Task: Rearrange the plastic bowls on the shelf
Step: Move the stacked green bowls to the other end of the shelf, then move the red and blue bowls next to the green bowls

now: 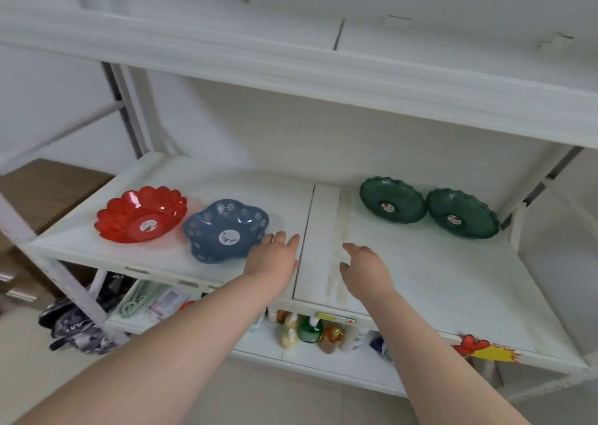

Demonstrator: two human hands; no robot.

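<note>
A red scalloped bowl (141, 214) sits at the left of the white shelf (420, 272). Touching its right side is a blue flower-shaped bowl (226, 228). Two dark green bowls stand side by side at the back right, one on the left (392, 203) and one on the right (462, 212). My left hand (273, 258) hovers over the shelf just right of the blue bowl, fingers apart, holding nothing. My right hand (364, 269) is over the shelf's middle, open and empty, well short of the green bowls.
Another white shelf board (291, 62) hangs close overhead. The lower shelf holds several bottles (310, 329) and packaged goods (152, 298). A dark bag (76, 330) lies on the floor at the left, by the rack's leg. A red and yellow sticker (485, 350) marks the shelf's front edge.
</note>
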